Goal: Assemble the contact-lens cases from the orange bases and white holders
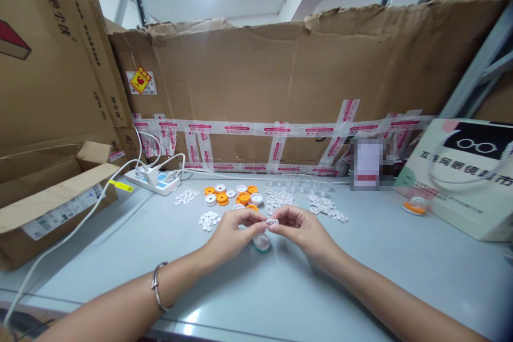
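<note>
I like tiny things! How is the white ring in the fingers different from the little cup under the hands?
The white ring is pinched in the air by the left hand and right hand; the little cup sits on the table. The white ring is thin and white; the little cup is thicker, see-through and greenish. Both are small.

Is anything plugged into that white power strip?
Yes, plugged in: a white adapter stands in a socket of the power strip.
</note>
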Demonstrator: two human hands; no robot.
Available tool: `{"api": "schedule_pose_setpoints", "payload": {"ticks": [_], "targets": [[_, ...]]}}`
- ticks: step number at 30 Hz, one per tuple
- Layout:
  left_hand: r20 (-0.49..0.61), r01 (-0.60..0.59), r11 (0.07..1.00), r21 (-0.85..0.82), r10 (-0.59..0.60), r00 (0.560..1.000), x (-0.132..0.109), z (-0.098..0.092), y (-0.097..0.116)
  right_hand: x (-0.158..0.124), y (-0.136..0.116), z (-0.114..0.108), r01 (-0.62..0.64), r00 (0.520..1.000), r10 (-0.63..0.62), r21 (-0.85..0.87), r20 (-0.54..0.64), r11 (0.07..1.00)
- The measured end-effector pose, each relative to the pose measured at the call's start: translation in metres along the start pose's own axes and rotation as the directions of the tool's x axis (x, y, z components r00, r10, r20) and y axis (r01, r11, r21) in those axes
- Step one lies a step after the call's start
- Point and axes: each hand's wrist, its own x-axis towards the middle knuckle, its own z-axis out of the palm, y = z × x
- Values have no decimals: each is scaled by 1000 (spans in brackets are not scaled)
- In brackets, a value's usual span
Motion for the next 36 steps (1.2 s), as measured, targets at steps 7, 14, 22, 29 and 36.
{"api": "schedule_pose_setpoints", "payload": {"ticks": [7, 14, 22, 29, 36], "targets": [[-19, 30, 988, -150, -33, 999, 2, 0, -5, 1, 5, -1, 254, 967, -251, -158, 40, 954], [18, 66, 947, -314, -63, 998, 2, 1, -6, -1, 1, -4, 308, 950, -307, -303, 52, 902], [42, 123, 927, -354, -116, 992, 2, 0, -2, -2, 3, -2, 307, 950, -306, -320, 54, 896], [-27, 123, 938, -324, -140, 990, 3, -3, 1, 12, 3, -20, 163, 979, -179, -160, -93, 974], [-69, 105, 961, -257, -127, 989, 6, -5, -6, 23, 14, -55, 79, 989, -146, -712, -33, 698]]}}
